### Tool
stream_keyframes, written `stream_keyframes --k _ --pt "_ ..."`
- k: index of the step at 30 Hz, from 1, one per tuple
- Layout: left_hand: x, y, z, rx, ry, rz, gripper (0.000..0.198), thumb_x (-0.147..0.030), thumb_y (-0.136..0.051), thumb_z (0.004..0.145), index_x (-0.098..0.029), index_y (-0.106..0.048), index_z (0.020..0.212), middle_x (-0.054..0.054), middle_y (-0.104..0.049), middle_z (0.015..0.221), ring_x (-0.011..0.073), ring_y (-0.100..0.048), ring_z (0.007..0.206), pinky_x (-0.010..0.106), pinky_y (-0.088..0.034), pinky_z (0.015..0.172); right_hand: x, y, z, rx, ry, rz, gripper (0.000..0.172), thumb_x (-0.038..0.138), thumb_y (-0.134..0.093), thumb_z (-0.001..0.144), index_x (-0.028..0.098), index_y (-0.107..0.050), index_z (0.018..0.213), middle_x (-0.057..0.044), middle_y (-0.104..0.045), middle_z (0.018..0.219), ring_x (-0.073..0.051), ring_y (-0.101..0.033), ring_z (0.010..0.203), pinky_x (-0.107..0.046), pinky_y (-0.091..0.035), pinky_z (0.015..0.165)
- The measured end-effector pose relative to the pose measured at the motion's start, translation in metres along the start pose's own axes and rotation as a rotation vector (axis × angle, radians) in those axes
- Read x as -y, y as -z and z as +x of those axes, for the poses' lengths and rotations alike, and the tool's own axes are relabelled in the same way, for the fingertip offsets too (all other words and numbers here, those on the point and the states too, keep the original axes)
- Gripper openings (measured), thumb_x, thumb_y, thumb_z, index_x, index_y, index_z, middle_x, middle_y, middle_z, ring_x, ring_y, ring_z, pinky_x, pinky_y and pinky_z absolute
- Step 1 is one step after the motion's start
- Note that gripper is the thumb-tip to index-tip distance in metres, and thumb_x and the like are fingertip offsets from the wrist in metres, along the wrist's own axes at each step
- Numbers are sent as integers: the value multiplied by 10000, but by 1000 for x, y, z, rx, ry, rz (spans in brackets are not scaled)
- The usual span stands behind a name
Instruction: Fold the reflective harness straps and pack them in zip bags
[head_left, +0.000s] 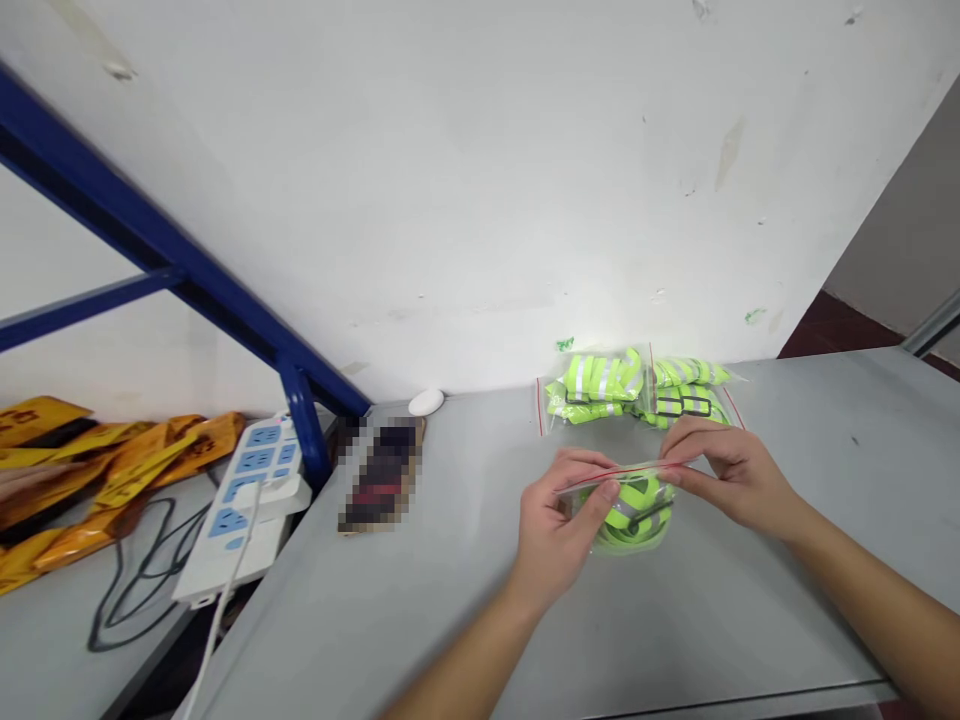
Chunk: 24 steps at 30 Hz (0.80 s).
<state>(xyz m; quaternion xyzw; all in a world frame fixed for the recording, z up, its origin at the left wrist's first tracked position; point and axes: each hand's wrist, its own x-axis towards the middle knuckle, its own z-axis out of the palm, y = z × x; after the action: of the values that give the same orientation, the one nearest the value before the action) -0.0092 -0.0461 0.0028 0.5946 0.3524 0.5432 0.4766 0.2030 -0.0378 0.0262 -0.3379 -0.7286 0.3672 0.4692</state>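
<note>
A clear zip bag point(632, 515) with a red line along its top edge hangs between my hands above the grey table. Inside it lies a coiled neon-yellow strap with silver reflective bands and a dark buckle. My left hand point(566, 520) pinches the left end of the bag's top, thumb in front. With thumb and fingertips, my right hand point(720, 470) grips the same edge near its right end. Behind the hands, against the wall, several similar filled bags point(600, 385) are piled, their straps and dark buckles showing through the plastic.
A white power strip point(255, 470) with a plugged-in charger and cable lies at the left, near orange-yellow packages point(112, 470). A blue metal frame point(225, 310) slants along that side. On the grey table point(450, 600) are a pixelated flat object point(384, 475) and a white oval item point(426, 402).
</note>
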Motion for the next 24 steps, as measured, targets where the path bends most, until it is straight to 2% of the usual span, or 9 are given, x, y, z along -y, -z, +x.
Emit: stream_keyframes --k 5,8,12,16,19,22,24 --pt "-2 -1 -1 13 -7 27 111 -287 -682 820 -177 -699 819 75 -668 881 201 -625 882 331 -498 774 -4 -2 1 30 -24 8 110 203 -709 807 249 -718 907 -34 -647 862 -161 -601 788 -312 -485 719" --pt "-4 -2 -1 23 -10 47 116 -292 -680 820 -178 -698 814 77 -670 875 205 -624 884 338 -503 776 -1 -5 0 25 -48 51 42 226 -682 832 237 -716 853 -33 -639 806 -153 -586 732 -295 -477 652" --pt "-4 -2 0 30 -57 84 132 -305 -671 825 -176 -698 821 87 -678 867 214 -620 879 352 -511 769 4 -6 -1 16 -67 66 94 253 -668 844 216 -693 762 -31 -617 740 -148 -566 674 -290 -458 605" --pt "-4 -2 0 37 -97 101 99 -278 -667 829 -185 -702 827 82 -687 862 207 -617 873 357 -507 782 1 -4 0 47 -67 63 39 249 -684 831 227 -712 848 -36 -631 805 -156 -587 739 -300 -480 670" --pt "-4 -2 0 48 -132 103 63 -249 -676 820 -195 -708 828 74 -696 851 202 -615 859 362 -505 786 -1 -6 0 77 -69 76 112 247 -720 799 238 -720 911 -42 -644 875 -164 -600 795 -309 -489 721" --pt "-4 -3 -1 59 -147 107 65 -245 -672 821 -194 -710 833 75 -698 839 203 -612 849 365 -508 777 3 -10 -2 58 -108 99 38 250 -693 821 220 -707 803 -31 -615 801 -142 -574 710 -276 -472 623" --pt "-4 -4 -1 65 -144 116 74 -249 -666 826 -193 -712 839 77 -697 837 203 -611 849 364 -509 775 6 -13 -4 33 -120 95 105 247 -678 832 207 -684 735 -23 -581 751 -135 -548 674 -263 -447 576"
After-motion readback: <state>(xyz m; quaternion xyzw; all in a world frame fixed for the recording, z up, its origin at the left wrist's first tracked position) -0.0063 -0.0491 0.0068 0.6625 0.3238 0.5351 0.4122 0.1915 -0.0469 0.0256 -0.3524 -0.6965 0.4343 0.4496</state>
